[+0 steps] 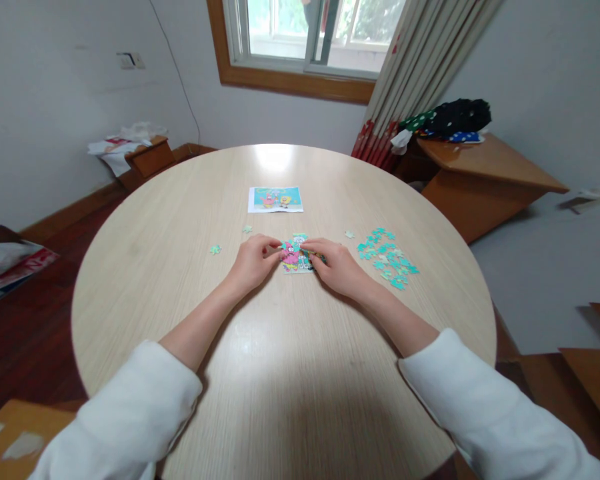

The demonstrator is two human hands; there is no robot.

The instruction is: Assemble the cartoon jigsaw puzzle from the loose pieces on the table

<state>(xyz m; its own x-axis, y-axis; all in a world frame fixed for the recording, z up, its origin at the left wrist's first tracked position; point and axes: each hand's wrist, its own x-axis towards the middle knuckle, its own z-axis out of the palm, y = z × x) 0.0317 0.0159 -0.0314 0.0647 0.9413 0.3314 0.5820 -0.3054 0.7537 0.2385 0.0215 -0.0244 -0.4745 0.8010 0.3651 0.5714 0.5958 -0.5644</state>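
Note:
A small, partly joined jigsaw puzzle (295, 256) with pink and teal colours lies at the middle of a round pale wooden table (280, 360). My left hand (254, 260) rests against its left edge, fingers curled in a pinch on the puzzle's edge. My right hand (335, 264) lies on its right side, fingers bent and pressing on the pieces. A heap of loose teal puzzle pieces (387, 259) sits just right of my right hand. A printed reference picture (275, 199) lies farther back on the table.
Single stray pieces lie at the left (215, 249), near the puzzle (247, 229) and at the right (349, 234). Low wooden benches stand at the right (485, 173) and back left (150, 157). A window and a curtain (420, 67) are behind the table.

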